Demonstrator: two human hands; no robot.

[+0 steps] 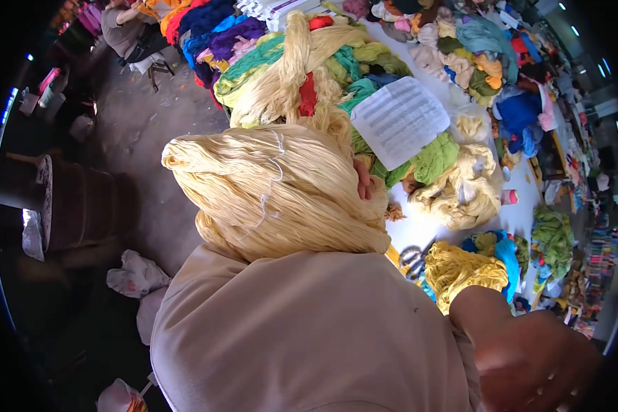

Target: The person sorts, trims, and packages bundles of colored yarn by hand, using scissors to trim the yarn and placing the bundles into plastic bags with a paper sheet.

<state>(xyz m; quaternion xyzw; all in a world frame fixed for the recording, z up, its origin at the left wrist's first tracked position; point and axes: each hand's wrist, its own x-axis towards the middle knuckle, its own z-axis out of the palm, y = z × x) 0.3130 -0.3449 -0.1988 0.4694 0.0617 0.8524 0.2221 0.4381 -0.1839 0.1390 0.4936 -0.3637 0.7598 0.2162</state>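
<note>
A large hank of cream yarn point(288, 189), crossed by a thin white tie string, lies against the front of my beige top. Fingertips of my left hand point(363, 180) curl at its right edge; the rest of that hand is hidden behind the yarn. At the lower right, my right hand point(539, 360) is blurred near the camera, its fingers smeared. Close to that wrist lies a bundle of mustard-yellow yarn point(463, 271), with scissors point(412, 262) beside it. Beyond the hank, a printed paper sheet point(399, 120) rests on green yarn.
Heaps of coloured yarn cover much of the white table point(408, 223), including a cream skein point(463, 196). A rusty drum point(82, 202) stands on the left, with plastic bags point(137, 275) on the floor nearby. A person point(127, 34) sits at the far left.
</note>
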